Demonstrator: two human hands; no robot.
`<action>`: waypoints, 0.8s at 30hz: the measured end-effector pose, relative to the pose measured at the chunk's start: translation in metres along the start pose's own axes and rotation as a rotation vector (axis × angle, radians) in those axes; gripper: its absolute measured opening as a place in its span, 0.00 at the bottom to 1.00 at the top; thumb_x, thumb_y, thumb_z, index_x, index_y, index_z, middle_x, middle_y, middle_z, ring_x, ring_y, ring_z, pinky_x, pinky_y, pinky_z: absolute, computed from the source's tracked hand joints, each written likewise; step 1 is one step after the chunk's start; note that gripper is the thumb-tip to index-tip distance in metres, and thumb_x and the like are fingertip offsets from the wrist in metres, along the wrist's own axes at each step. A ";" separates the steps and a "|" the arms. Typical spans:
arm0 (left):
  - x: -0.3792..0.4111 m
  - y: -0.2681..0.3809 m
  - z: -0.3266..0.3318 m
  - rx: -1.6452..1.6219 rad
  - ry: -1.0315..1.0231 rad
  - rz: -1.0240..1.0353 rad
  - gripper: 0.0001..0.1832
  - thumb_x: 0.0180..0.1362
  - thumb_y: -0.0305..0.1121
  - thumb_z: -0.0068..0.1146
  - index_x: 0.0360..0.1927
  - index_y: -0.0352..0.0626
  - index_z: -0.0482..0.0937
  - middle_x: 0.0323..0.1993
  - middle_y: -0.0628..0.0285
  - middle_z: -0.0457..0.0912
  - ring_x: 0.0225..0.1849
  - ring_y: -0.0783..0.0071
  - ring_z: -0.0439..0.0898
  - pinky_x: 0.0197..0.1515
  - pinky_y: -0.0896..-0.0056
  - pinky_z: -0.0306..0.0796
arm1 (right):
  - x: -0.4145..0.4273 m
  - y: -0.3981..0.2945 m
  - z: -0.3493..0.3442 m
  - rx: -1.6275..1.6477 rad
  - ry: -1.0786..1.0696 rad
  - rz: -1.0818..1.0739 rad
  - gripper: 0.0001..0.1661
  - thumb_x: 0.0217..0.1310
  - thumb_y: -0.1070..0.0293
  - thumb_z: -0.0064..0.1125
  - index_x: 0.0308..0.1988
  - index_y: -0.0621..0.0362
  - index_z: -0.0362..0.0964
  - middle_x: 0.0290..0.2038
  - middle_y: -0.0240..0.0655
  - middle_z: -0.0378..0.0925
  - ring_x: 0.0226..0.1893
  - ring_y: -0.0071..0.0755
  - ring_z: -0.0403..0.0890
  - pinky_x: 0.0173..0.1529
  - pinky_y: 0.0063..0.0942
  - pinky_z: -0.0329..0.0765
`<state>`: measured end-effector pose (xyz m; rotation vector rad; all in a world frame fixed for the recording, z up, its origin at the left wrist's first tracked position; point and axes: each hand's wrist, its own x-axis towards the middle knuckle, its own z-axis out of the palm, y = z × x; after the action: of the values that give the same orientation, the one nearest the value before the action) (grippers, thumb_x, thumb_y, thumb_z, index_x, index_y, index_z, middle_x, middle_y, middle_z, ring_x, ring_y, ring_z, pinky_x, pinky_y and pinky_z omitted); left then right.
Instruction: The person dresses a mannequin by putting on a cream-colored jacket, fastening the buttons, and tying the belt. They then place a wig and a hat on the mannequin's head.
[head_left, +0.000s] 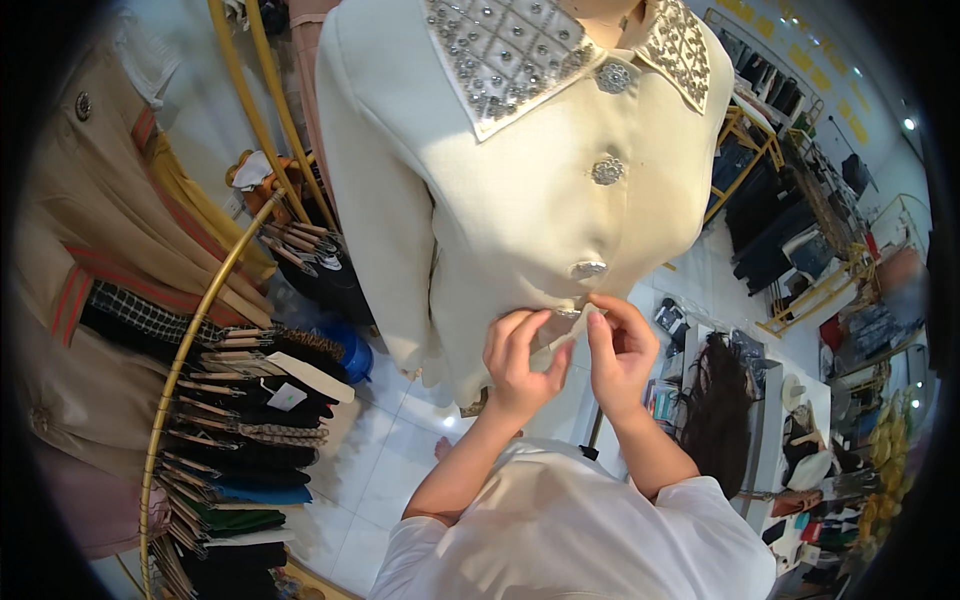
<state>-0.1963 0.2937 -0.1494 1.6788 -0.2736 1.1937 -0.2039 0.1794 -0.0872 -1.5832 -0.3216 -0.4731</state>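
Observation:
A cream jacket (517, 195) with a jewelled collar (517, 56) faces me on an upright figure. Ornate silver buttons run down its front, among them a middle button (607, 170) and a lower one (587, 270). My left hand (525, 360) is at the lowest visible button (566, 313), index fingertip against it and thumb at the cloth edge below. Across from it, my right hand (622, 345) pinches the turned-out front edge (581, 326) of the jacket between thumb and index finger. The fingertips partly cover that button.
On the left a curved gold clothes rail (178, 360) carries folded garments on clip hangers (202, 409). A beige garment (112, 225) hangs beyond it. At right stand a white counter (776, 427), dark long hair (716, 420) beside it, and more clothes racks (780, 187). White tiles (382, 450) form the floor.

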 end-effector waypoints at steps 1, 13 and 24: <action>-0.008 -0.001 0.000 0.068 0.035 0.035 0.22 0.45 0.27 0.75 0.45 0.42 0.80 0.41 0.58 0.79 0.40 0.58 0.79 0.39 0.60 0.74 | -0.007 0.015 -0.003 -0.038 0.058 -0.095 0.08 0.64 0.79 0.60 0.44 0.66 0.77 0.30 0.28 0.72 0.25 0.16 0.67 0.29 0.17 0.68; -0.047 -0.034 -0.021 0.231 -0.021 0.109 0.15 0.41 0.15 0.66 0.36 0.39 0.83 0.34 0.59 0.81 0.35 0.57 0.80 0.39 0.60 0.75 | -0.008 0.074 -0.014 -0.469 -0.108 -0.445 0.16 0.45 0.81 0.72 0.38 0.61 0.81 0.35 0.36 0.82 0.32 0.39 0.83 0.34 0.31 0.79; -0.055 -0.017 -0.004 0.182 0.008 0.020 0.09 0.53 0.21 0.64 0.38 0.35 0.80 0.39 0.56 0.79 0.30 0.66 0.76 0.33 0.70 0.71 | 0.005 0.079 -0.038 -0.326 -0.261 -0.766 0.13 0.39 0.79 0.72 0.32 0.60 0.81 0.32 0.35 0.83 0.28 0.33 0.83 0.28 0.26 0.78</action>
<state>-0.2138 0.2857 -0.2040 1.8317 -0.1811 1.2707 -0.1657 0.1358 -0.1534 -1.8098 -1.1154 -0.9401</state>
